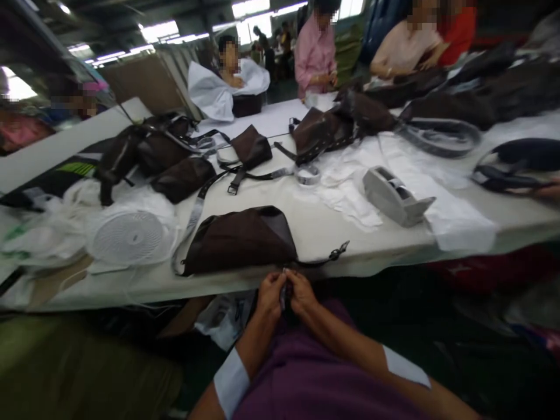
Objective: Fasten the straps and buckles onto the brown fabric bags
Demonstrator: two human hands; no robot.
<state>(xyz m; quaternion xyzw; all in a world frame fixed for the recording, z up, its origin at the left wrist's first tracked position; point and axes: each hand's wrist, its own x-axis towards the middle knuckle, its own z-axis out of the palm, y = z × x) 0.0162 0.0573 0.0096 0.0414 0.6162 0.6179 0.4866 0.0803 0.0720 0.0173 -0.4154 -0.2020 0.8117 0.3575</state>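
Two hands (pixel 270 294) (pixel 301 291) pinch a thin strap (pixel 283 296) beside a rounded bag (pixel 238 239).

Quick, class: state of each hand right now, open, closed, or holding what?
Left hand: closed, pinching a small dark piece by the brown bag.
Right hand: closed, pinching the same piece; what it is cannot be told.

Bag factory floor: long worktable (pixel 394 233) strewn with brown bags (pixel 236 239).

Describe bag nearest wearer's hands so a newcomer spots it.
On the white table, find the near edge above the left hand and right hand. The dark brown bag lies flat between white fan and tape dispenser, apart from bags piled behind.
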